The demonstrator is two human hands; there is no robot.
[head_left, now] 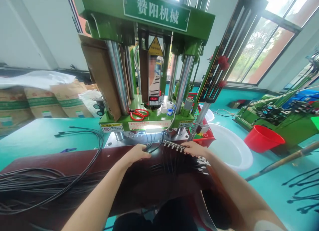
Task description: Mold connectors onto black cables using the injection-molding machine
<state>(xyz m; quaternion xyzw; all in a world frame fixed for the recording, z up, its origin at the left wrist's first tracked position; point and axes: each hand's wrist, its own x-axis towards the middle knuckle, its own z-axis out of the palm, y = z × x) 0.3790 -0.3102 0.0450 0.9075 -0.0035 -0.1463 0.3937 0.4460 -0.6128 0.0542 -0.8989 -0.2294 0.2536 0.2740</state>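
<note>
At the front of the green press, my left hand is closed around several thin black cables that run up toward the lit gap under the press. My right hand grips the right end of a narrow metal bar. Small silvery connector ends sit in a row along this bar, and dark cables hang below it. The bar slants just in front of the steel lower plate. Beneath my right hand, more cables with silver plug ends lie on the dark red tabletop.
Long black cables are bundled on the left of the tabletop. Red-handled scissors and small spools rest on the press ledge. A white tub and a red bucket stand at right. Paper sacks line the left wall.
</note>
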